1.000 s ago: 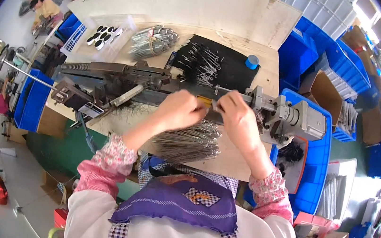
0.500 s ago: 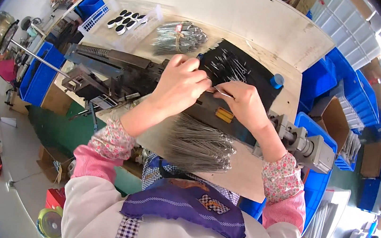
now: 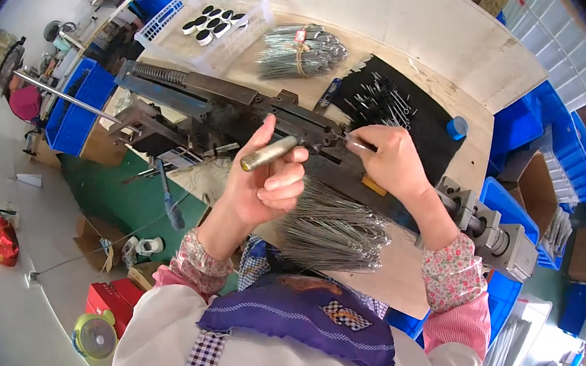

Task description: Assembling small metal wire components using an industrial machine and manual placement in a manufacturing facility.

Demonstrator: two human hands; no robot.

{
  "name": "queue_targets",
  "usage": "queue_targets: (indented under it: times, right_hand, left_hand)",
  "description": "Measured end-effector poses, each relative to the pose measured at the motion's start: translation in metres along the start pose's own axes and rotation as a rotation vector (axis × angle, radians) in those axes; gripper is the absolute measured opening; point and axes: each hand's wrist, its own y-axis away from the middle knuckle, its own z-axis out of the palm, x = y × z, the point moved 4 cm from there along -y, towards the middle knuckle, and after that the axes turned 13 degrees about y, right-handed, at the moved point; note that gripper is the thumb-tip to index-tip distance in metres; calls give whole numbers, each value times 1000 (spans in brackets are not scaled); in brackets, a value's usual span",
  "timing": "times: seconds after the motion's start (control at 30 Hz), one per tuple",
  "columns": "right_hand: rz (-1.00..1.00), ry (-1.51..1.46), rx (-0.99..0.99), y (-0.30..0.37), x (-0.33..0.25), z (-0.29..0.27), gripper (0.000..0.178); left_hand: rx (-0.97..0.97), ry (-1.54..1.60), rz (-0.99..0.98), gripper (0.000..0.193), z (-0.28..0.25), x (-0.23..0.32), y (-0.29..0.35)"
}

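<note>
My left hand [image 3: 261,188] is loosely curled round the metal lever [image 3: 269,154] of a dark bench machine [image 3: 244,107], thumb on one side and fingers on the other. The lever's rounded end points toward me. Fingers pinched, my right hand [image 3: 397,161] holds a thin metal piece [image 3: 361,144] against the machine's working end; its far tip is hidden there. Just below lies a large bundle of thin metal wires [image 3: 335,228]. Beyond the machine, several looped metal rods [image 3: 387,101] are scattered on a black mat [image 3: 425,146].
A white crate [image 3: 258,18] with several black-topped white pieces stands at the back left. Beside it lies a tied bundle of metal rods [image 3: 302,52]. A blue round cap [image 3: 457,128] rests on the mat. A board [image 3: 373,10] walls the table's back; blue bins [image 3: 519,127] stand right.
My left hand has left my right hand, moved down and turned palm up round the lever. My right hand keeps the thin metal piece, now at the machine. The whole view has shifted slightly.
</note>
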Motion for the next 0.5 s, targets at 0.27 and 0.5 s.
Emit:
queue_targets:
  times: [0.27,0.5]
  right_hand:
    - [20,23,-114,-2,10,6,13]
    - [-29,34,-32,-12,3,6,9]
  left_hand:
    - [-49,68,67,58,1,-9,-4]
    - [667,-1982,626,27,-58,-4,-19]
